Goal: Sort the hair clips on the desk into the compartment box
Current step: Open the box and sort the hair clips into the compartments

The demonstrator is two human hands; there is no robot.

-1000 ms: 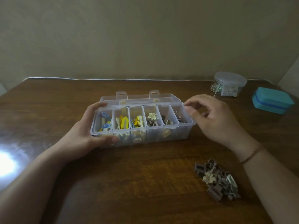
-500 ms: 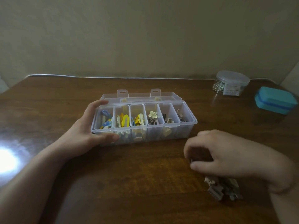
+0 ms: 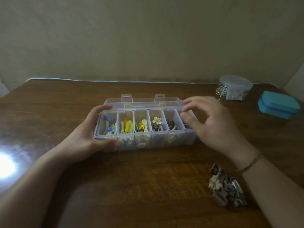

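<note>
Brown wood-grain desk (image 3: 148,186) carries a bright glare patch at the far left. Left hand (image 3: 87,137) grips the left end of the clear compartment box (image 3: 164,142), fingers curled over the back edge, thumb pressed along the front wall. Box lid lies open behind. Compartments, left to right, hold blue clips, yellow clips, more yellow clips, a cream flower clip (image 3: 156,120) on brown ones, then brown clips. Right hand (image 3: 212,122) hovers over the rightmost compartment, fingers loosely spread and blurred; whether they pinch anything cannot be told. Unsorted pile of hair clips (image 3: 227,190) lies near the front right. Lidded clear jar (image 3: 234,88) and teal case (image 3: 278,105) stand at the back right.
</note>
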